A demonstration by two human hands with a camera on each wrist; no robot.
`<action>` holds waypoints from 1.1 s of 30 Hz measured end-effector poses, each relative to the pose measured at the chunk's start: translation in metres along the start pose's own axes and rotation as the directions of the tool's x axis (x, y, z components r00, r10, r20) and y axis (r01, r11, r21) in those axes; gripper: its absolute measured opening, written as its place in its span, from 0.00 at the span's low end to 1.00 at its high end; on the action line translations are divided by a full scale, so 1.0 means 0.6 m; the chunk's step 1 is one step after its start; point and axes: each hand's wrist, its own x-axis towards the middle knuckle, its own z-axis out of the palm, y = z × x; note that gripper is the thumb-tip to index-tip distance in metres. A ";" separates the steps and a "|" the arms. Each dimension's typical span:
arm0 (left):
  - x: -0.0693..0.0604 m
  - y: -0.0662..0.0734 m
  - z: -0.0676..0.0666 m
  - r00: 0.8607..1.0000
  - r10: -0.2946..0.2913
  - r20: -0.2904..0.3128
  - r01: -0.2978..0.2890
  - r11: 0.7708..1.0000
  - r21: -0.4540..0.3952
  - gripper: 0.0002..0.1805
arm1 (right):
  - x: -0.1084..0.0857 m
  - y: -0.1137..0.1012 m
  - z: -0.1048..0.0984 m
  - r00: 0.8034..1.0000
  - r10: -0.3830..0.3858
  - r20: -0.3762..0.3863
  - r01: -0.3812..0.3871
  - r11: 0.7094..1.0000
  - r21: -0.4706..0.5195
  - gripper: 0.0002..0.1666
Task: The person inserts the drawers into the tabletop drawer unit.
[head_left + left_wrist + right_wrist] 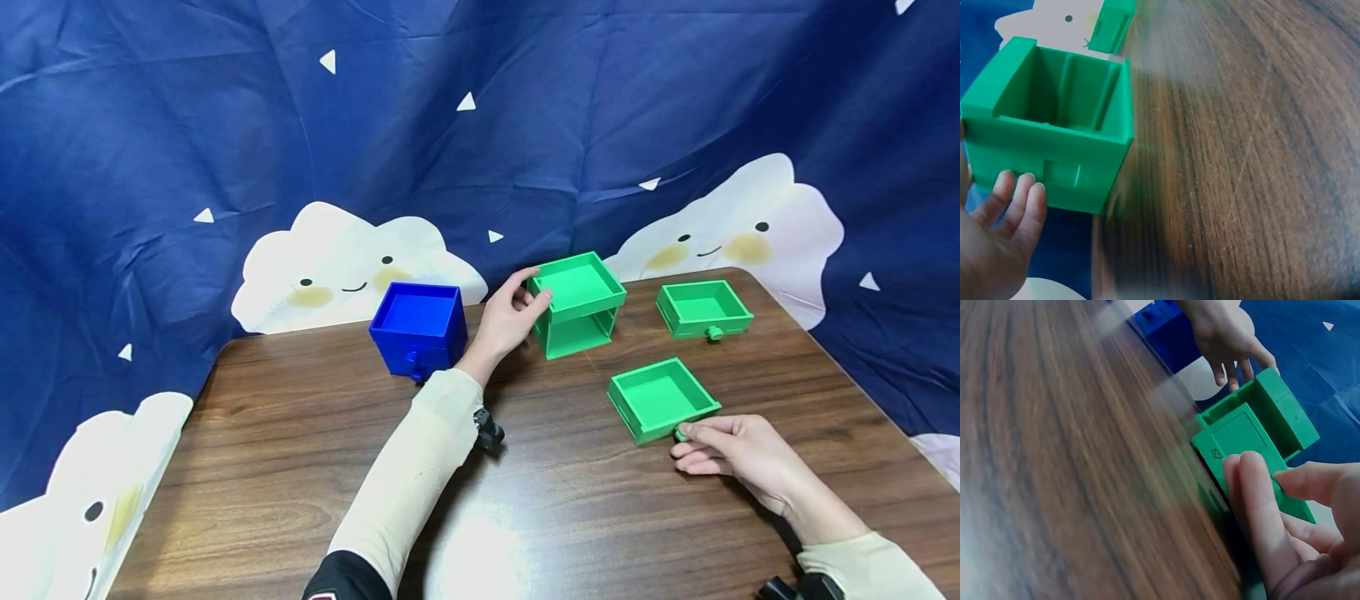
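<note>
My left hand (512, 313) holds the left side of a green drawer cabinet (576, 287), thumb and index finger at its top rim. In the left wrist view, several fingertips (1036, 195) touch the cabinet's side wall. The cabinet stands upright with a tray-like top, and its front opening shows no drawer inside. In front of it and to the right lies a green drawer (663, 398), out of the cabinet. My right hand (738, 454) pinches that drawer's round knob (681, 432) between thumb and fingers; the right wrist view shows the drawer's front panel (1235, 440) ahead of the fingers.
A second green drawer (705, 308) with a knob sits at the back right of the wooden table (315, 450). To the left of the green cabinet stands a blue drawer cabinet (418, 329). A dark blue cloud-patterned cloth (420, 142) hangs behind the table.
</note>
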 end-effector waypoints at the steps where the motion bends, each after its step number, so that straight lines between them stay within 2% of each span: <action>1: 0.000 -0.001 0.000 1.000 -0.001 -0.002 0.001 1.000 -0.002 0.27 | 0.000 0.001 0.000 1.000 -0.006 0.006 0.006 0.999 0.034 0.17; 5: 0.000 -0.002 0.001 1.000 -0.004 -0.011 0.004 1.000 -0.012 0.27 | 0.002 0.003 0.003 0.999 -0.025 0.028 0.020 0.987 0.158 0.21; 9: -0.001 -0.003 0.002 1.000 0.000 -0.011 0.000 1.000 -0.025 0.27 | 0.003 0.001 0.009 0.999 -0.027 0.027 0.020 0.977 0.214 0.21; 18: -0.001 0.000 0.001 1.000 0.003 -0.003 -0.003 1.000 -0.029 0.27 | 0.013 -0.013 0.030 0.998 -0.003 -0.059 0.015 0.979 0.202 0.16; 24: -0.001 0.001 0.000 1.000 0.007 -0.002 -0.007 1.000 -0.030 0.27 | 0.023 -0.018 0.038 0.998 -0.015 -0.068 0.029 0.978 0.205 0.16; 33: -0.002 -0.002 0.001 1.000 0.004 0.000 -0.004 0.999 -0.032 0.28 | 0.033 -0.023 0.045 0.997 0.011 -0.082 0.005 0.981 0.194 0.15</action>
